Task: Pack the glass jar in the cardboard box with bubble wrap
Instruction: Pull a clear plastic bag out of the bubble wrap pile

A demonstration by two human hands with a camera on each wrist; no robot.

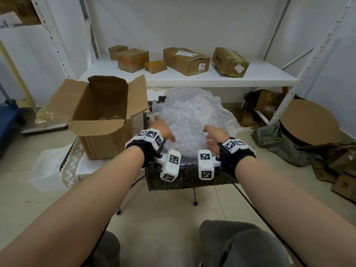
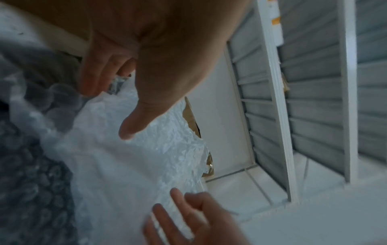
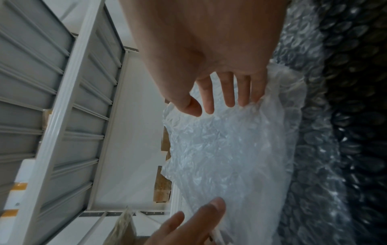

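Observation:
A crumpled bundle of clear bubble wrap (image 1: 192, 116) lies on a small dark table (image 1: 185, 182) that has more bubble wrap spread over it. No glass jar shows in any view. The open cardboard box (image 1: 100, 116) stands just left of the table with its flaps up. My left hand (image 1: 162, 130) lies open against the bundle's near left side. My right hand (image 1: 210, 137) is open at the near right side. In the right wrist view its fingertips (image 3: 245, 99) brush the bubble wrap (image 3: 230, 149). In the left wrist view the thumb (image 2: 130, 129) hovers over the bubble wrap (image 2: 136, 165).
A white shelf (image 1: 192, 80) behind the table carries several closed cardboard boxes. More boxes, a grey cloth and a round cardboard disc (image 1: 308, 122) crowd the floor at the right. White sheets (image 1: 50, 166) lie on the floor at the left. My knees are below.

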